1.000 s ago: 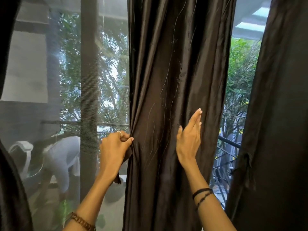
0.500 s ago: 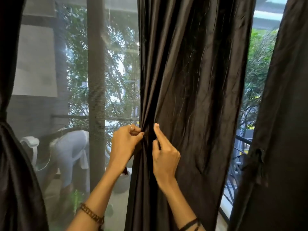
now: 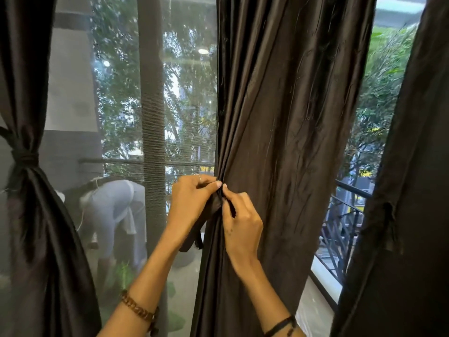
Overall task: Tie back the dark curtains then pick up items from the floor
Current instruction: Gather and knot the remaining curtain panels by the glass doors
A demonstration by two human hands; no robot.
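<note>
Two bare hands meet at the left edge of the middle curtain (image 3: 286, 142), a dark, glossy panel hanging in loose folds before a tall window. The left hand (image 3: 192, 200) has its fingers curled and its thumb pressed against the gathered edge, pinching the fabric together with a dark tie strap (image 3: 194, 235) whose loose end dangles below the palm. The right hand (image 3: 239, 222) comes in just beside it, thumb and forefinger pinching the same edge of cloth, so that the fingertips of both hands nearly touch. A brown beaded bracelet (image 3: 138, 310) sits on the left wrist and a thin black band (image 3: 280, 325) on the right.

At far left, the left curtain (image 3: 38, 227) is already cinched at its waist by a knotted tie (image 3: 23, 155). At far right, the right curtain (image 3: 408, 190) hangs straight, with a small strap showing on its inner edge. Through the mesh screen (image 3: 116, 105), green trees and a dark balcony railing (image 3: 345, 222) show outside, and the glass reflects a bent figure in pale clothing (image 3: 114, 210). The floor is not visible here.
</note>
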